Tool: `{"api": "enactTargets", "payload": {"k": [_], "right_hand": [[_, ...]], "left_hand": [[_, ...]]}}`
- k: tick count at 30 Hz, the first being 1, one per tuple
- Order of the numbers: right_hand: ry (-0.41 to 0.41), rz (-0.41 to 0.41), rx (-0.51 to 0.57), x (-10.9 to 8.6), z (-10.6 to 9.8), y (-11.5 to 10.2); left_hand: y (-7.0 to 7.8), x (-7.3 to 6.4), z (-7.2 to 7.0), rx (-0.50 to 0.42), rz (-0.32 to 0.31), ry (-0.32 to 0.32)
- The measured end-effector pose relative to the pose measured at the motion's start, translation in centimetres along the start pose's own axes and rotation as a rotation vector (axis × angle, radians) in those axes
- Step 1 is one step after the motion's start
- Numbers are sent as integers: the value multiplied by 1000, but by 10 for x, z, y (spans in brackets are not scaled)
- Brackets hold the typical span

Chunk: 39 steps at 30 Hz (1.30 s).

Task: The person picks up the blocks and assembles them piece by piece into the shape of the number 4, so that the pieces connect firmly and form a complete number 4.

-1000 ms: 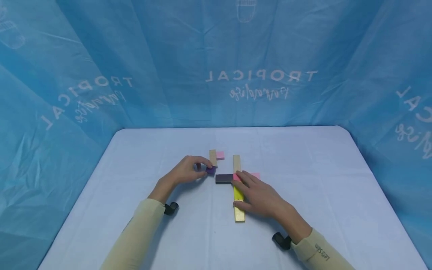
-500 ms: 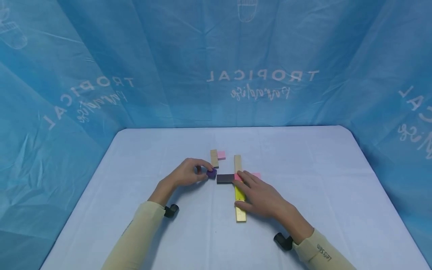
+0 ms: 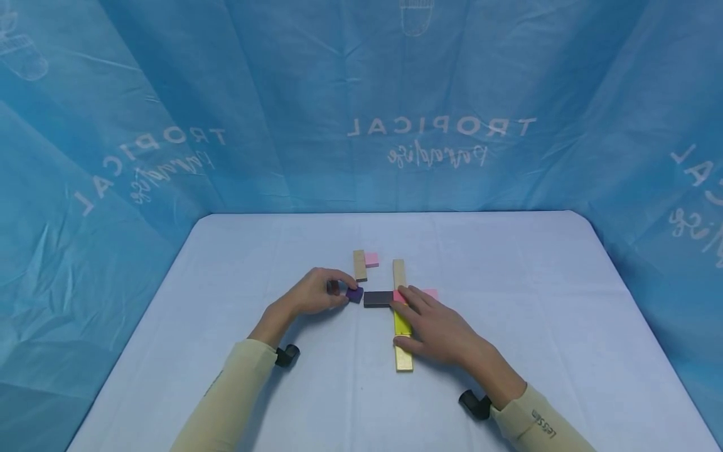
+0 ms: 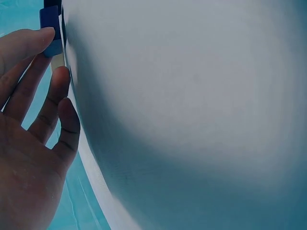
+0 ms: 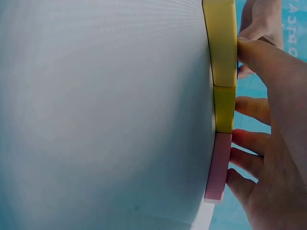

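My left hand (image 3: 313,292) pinches a small purple block (image 3: 354,294) between thumb and fingers. It sits close to the left end of a black block (image 3: 377,299); whether they touch I cannot tell. In the left wrist view the purple block (image 4: 50,21) shows at the thumb tip. My right hand (image 3: 435,329) rests, fingers extended, on a cross-shaped layout. Its upright has a tan block (image 3: 398,271), a deeper pink block (image 3: 398,296) partly under the fingers, a yellow block (image 3: 403,324) and a gold block (image 3: 403,360). A pink block (image 3: 431,293) forms the right arm.
Beyond the left hand, a tan block (image 3: 359,265) lies beside a small pink block (image 3: 371,259). A white cloth covers the table (image 3: 508,263). Blue printed curtains (image 3: 282,125) hang behind and at both sides.
The left hand has drawn the purple block away from the near end of the loose tan block, toward me, to beside the black block's left end. The right hand stays on the layout.
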State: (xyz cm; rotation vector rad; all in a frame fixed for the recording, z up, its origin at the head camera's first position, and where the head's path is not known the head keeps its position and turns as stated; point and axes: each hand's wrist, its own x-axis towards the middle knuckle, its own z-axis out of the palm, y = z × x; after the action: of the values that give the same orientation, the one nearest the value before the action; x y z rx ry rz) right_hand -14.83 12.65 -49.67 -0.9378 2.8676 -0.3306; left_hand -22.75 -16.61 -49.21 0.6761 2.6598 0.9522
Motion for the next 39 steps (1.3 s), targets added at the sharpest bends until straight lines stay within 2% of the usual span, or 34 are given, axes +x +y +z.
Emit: {"api": "enactTargets", "payload": {"k": [5, 23, 39], "right_hand": [[9, -5, 3, 0, 0, 0], [-6, 12, 25, -2, 0, -2], [-9, 20, 6, -1, -1, -2]], "left_hand": [[1, -2, 0, 0, 3, -12], [5, -3, 4, 19, -54, -34], [6, -1, 3, 24, -61, -38]]}}
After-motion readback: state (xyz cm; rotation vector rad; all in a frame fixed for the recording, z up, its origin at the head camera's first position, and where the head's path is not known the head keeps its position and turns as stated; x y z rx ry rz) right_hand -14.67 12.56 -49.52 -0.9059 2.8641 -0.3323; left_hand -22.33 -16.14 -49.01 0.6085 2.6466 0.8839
